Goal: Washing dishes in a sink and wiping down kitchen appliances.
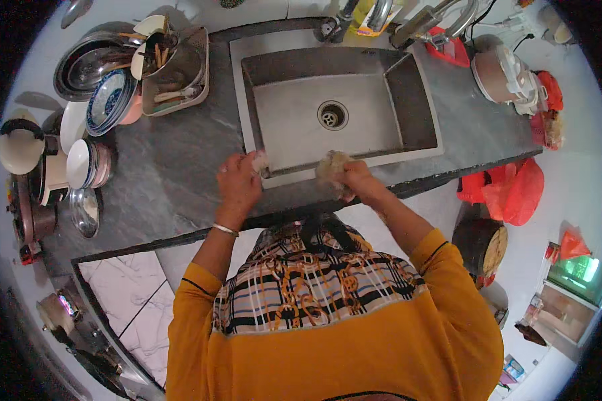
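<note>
My right hand (359, 179) grips a crumpled, beige-grey cloth or scrubber (332, 171), blurred, at the front rim of a stainless steel sink (301, 176). Near the sink's front left corner is my left hand (237, 181), its fingers closed around a small whitish-pink thing (260, 161). What that thing is, I cannot tell. The sink basin shows a round drain (332, 115) with a strainer in its floor.
Left on the grey countertop (175, 165) stand stacked bowls (108, 103), a utensil basket (200, 85) and stacked white dishes (80, 163). Behind the sink are a faucet (411, 32) and a yellow bottle (373, 20). A rice cooker (496, 75) and red basin (449, 47) stand right.
</note>
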`<state>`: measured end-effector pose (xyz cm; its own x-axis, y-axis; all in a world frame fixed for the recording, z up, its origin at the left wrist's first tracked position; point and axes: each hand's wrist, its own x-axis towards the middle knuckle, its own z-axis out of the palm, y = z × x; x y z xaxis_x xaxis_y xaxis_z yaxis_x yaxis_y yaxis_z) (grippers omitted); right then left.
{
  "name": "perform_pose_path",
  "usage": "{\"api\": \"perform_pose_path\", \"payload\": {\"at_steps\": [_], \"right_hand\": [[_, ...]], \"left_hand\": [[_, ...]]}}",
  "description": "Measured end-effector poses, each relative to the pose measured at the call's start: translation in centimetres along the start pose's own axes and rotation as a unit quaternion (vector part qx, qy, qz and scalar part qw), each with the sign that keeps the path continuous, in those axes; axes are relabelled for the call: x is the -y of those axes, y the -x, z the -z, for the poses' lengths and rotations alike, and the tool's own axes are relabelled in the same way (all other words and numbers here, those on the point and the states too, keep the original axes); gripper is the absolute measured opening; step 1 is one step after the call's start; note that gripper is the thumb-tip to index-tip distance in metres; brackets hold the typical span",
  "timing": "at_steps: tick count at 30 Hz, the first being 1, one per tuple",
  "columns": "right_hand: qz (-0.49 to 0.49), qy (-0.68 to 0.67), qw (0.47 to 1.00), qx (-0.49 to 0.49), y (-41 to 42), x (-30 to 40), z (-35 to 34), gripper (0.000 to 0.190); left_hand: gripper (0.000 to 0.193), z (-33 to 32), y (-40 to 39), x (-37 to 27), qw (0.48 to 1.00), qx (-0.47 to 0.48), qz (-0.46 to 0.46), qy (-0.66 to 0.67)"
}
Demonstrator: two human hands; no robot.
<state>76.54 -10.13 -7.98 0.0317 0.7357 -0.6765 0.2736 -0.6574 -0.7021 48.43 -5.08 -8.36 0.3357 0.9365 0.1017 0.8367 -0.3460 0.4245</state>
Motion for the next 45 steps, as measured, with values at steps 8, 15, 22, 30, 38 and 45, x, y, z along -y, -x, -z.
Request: {"api": "perform_pose_path", "payload": {"at_steps": [8, 15, 22, 30, 38, 45], "right_hand": [[0.024, -0.373, 0.915, 0.15, -3.2, 4.4, 1.0, 0.023], [0.183, -0.136, 0.974, 0.009, -11.6, 7.9, 15.2, 0.019], [0.245, 0.182, 0.918, -0.255, -22.6, 10.2, 24.4, 0.031], [0.486, 0.279, 0.761, -0.325, -24.3, 11.0, 13.6, 0.031], [0.322, 0.167, 0.928, -0.08, -19.6, 14.4, 10.0, 0.045], [0.524, 0.137, 0.827, -0.149, -19.0, 16.2, 11.6, 0.043]], "left_hand": [[0.047, -1.9, 0.1, -0.3, 0.996, -0.081, -0.009, -0.024], [0.047, -1.6, 0.0, -1.2, 0.998, -0.024, 0.064, -0.016], [0.045, -1.9, -0.2, -2.0, 0.989, -0.012, 0.138, -0.059], [0.044, -2.3, -0.6, -1.5, 0.994, -0.051, 0.096, -0.013], [0.044, -1.4, -0.1, -2.2, 0.991, -0.065, 0.114, 0.001], [0.042, -1.8, 0.2, -1.3, 0.987, -0.088, 0.131, -0.013]]}}
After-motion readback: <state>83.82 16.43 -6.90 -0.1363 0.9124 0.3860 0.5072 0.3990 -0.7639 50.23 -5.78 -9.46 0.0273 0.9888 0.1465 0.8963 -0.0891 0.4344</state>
